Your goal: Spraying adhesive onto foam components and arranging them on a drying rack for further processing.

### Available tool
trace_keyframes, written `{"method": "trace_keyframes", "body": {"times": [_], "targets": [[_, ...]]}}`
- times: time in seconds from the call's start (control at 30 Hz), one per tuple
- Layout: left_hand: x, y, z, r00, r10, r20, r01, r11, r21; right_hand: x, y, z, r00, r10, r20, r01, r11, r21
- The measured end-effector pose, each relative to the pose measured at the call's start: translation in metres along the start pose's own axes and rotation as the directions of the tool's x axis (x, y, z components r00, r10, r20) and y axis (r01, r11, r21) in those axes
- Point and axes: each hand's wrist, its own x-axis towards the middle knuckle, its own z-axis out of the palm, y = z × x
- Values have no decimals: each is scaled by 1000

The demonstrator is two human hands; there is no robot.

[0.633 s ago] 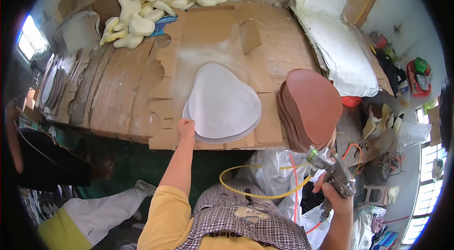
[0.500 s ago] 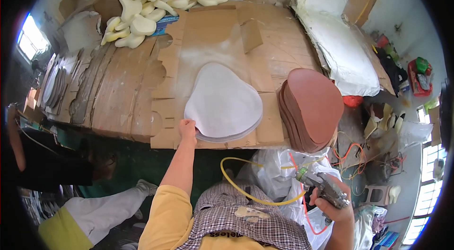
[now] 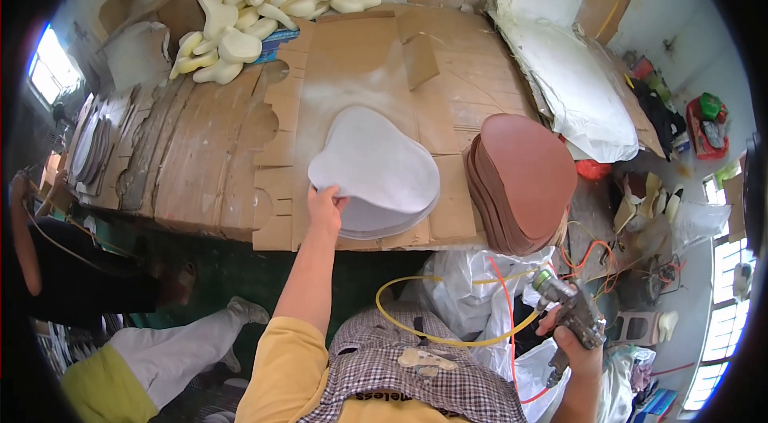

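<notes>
A stack of grey-white, saddle-shaped sheets (image 3: 376, 152) lies on cardboard at the table's front. My left hand (image 3: 326, 209) pinches the near left edge of the top sheet and lifts it, so the sheet beneath shows along the front. In my right hand (image 3: 578, 347) is a spray gun (image 3: 578, 312), held low at the right, away from the table. A yellow hose (image 3: 416, 332) loops beside it over my lap. To the right of the pale stack stands a pile of reddish-brown sheets (image 3: 528, 176) of similar shape.
Cream foam saddle pads (image 3: 240, 11) are heaped at the back left. A white-covered board (image 3: 564, 63) lies at the back right. Plastic bags (image 3: 464, 283) hang below the table's front edge. At the left are a seated person's legs (image 3: 176, 343) and another person's arm (image 3: 26, 235).
My left hand has moved up and slightly right, raising the near edge of the top sheet. The spray gun in my right hand has shifted a little right and turned.
</notes>
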Motion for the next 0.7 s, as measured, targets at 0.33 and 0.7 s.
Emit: {"method": "trace_keyframes", "body": {"times": [0.33, 0.7], "targets": [[-80, 144, -5, 894, 405, 190, -258, 814, -520, 0, -6, -8, 969, 104, 224, -81, 991, -111], [-96, 181, -158, 718, 677, -163, -658, 583, -477, -6, -29, -15, 985, 121, 122, -95, 975, -199]]}}
